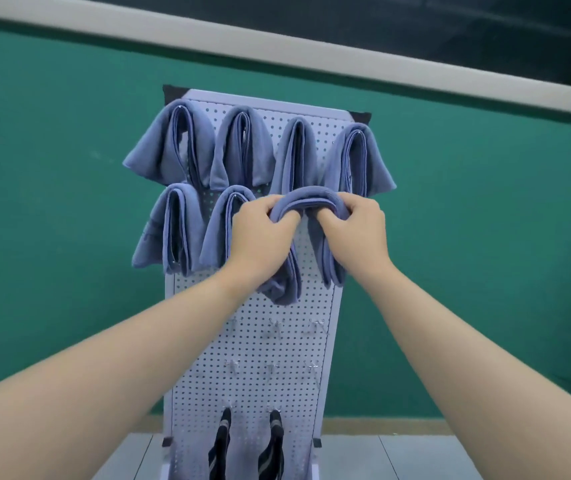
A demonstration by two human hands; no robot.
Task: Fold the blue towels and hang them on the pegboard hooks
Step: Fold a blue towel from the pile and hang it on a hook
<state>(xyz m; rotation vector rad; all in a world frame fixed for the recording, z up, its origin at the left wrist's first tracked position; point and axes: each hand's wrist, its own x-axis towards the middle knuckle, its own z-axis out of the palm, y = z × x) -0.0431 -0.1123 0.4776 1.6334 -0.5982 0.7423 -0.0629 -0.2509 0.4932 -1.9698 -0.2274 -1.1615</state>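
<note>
left hand (259,233) + right hand (353,226): both gripping folded blue cloth towel (306,202) at its top fold | towel against white perforated metal pegboard (277,341), second row, right of six hung blue towels (239,147)

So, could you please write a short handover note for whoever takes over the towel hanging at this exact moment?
Left hand and right hand: both grip the folded blue towel at its top bend, holding it against the pegboard in the second row, third spot from the left.
Done: four towels hang in the top row; two hang in the second row.
Left: whether the held towel already sits on a hook is hidden, so check before letting go. Empty hooks remain lower down. Two dark items hang at the bottom. No further towels are in view.
</note>
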